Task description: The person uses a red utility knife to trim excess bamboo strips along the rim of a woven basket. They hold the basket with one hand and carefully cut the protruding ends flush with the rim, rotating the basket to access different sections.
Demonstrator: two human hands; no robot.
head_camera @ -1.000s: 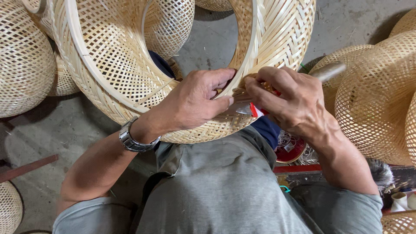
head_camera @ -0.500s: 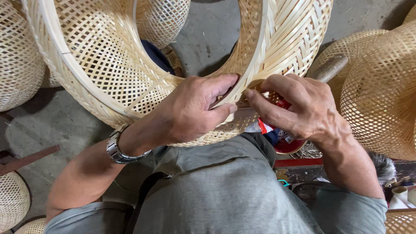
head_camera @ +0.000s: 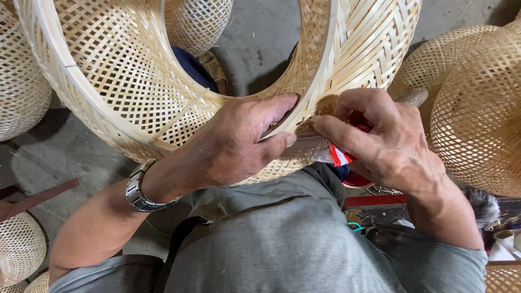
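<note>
Big woven bamboo basket fills the upper half of the frame, tipped so its open mouth faces the camera. Its wide flat rim band runs from upper left down to centre, then climbs to upper right. The lowest stretch of the basket rests on the person's lap, grey trousers, centre bottom.

More woven baskets around it: one far left, a domed one at right, small ones lower left. Concrete floor shows through the basket mouth.

Left hand, centre frame, metal watch on the wrist. Its grip is closed over the rim band at the low point: thumb inside the mouth, fingers wrapped outside, clamping the band.

Right hand sits just right of it, nearly touching. Its grip is curled shut, fingertips pinching at the weave edge, with a small red-and-white item tucked in the palm. Can't tell what that item is; it's mostly hidden.

Key relation: the work point is the gap between the two thumbs, at the bottom of the band. The band's long axis there runs lower left to upper right, continuing up past the right hand. Both hands are on it. The left holds and the right is on the strip end, so the right hand is nearer the loose edge.
</note>
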